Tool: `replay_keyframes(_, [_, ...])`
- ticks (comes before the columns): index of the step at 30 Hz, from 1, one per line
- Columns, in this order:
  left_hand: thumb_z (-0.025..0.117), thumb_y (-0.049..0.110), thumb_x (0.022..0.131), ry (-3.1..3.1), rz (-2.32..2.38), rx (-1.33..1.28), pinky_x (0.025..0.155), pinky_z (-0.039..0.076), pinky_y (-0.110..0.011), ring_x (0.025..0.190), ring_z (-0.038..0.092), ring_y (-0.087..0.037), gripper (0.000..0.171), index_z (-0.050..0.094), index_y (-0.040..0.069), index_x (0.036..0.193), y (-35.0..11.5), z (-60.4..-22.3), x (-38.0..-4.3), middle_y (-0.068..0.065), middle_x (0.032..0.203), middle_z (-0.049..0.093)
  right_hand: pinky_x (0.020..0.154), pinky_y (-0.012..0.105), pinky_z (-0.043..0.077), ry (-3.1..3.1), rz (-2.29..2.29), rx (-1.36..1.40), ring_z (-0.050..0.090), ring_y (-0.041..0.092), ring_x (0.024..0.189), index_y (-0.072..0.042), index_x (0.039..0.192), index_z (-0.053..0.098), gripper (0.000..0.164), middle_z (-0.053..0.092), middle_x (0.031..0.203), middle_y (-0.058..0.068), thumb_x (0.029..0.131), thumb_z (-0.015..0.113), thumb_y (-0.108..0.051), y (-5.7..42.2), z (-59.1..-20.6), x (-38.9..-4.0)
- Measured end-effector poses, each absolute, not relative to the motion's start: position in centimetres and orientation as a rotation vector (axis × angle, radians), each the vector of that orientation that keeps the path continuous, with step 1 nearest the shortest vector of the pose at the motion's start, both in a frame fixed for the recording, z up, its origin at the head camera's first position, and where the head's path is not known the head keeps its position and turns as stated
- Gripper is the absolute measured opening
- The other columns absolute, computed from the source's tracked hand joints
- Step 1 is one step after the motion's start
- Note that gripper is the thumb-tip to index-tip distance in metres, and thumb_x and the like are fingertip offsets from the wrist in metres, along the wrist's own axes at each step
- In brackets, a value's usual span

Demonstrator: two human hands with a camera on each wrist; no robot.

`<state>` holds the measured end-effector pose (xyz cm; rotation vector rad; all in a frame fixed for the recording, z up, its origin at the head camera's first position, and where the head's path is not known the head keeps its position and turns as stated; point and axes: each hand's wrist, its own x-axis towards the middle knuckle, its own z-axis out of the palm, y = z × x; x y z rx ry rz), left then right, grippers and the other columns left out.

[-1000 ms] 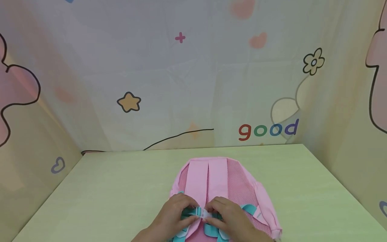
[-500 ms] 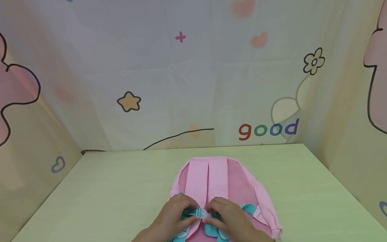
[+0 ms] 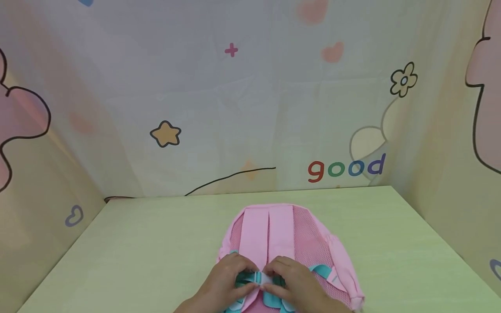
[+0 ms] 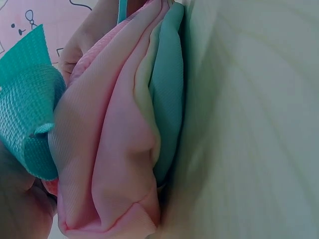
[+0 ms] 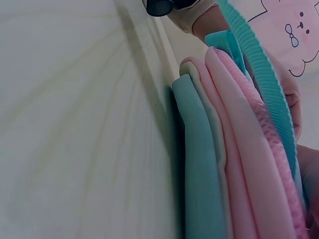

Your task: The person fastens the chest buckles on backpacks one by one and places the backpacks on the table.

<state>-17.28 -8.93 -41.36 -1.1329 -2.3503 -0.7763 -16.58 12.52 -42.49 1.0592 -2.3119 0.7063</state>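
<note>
A pink backpack [image 3: 313, 234] lies on the table with its mesh back and two broad pink shoulder straps facing up. Over the straps, a small white buckle [image 3: 266, 278] joins a teal webbing strap [image 3: 246, 277]. My left hand [image 3: 221, 280] pinches the left side of the buckle where the teal webbing enters it. From the right, my right hand [image 3: 301, 284] pinches the white part between thumb and fingers. The fingertips of both hands nearly meet, covering parts of the buckle. Close up in the left wrist view, a loop of teal webbing [image 4: 30, 109] stands out beside the pink bag side.
The pale wooden table [image 3: 137, 248] extends on both sides of the bag. Behind it hangs a printed curtain [image 3: 195, 87] with a star and the word "good". A dark rounded device [image 5: 159, 6] shows near the other wrist in the right wrist view.
Both hands stay at the buckle, their thumb tips slightly closer together than before. The head view has shifted a little; the backpack stays in place.
</note>
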Motion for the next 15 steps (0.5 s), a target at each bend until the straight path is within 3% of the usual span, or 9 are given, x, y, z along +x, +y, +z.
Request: replay_keyframes(15, [0.08,0.018,0.075,-2.291,-0.647,-1.15,0.084,0.051,-0.023,0.094,0.059,-0.009,0.033,0.064,0.012,0.104,-9.1,-40.1,-17.5,0.005,0.099,0.066,0.073,0.018,0.053,-2.35,0.677,1.044,0.062,0.002,0.081,-0.013,0.099,0.067,0.021,0.063,0.091,-0.008,0.086,0.071,-0.029,13.1,-41.3,-16.4])
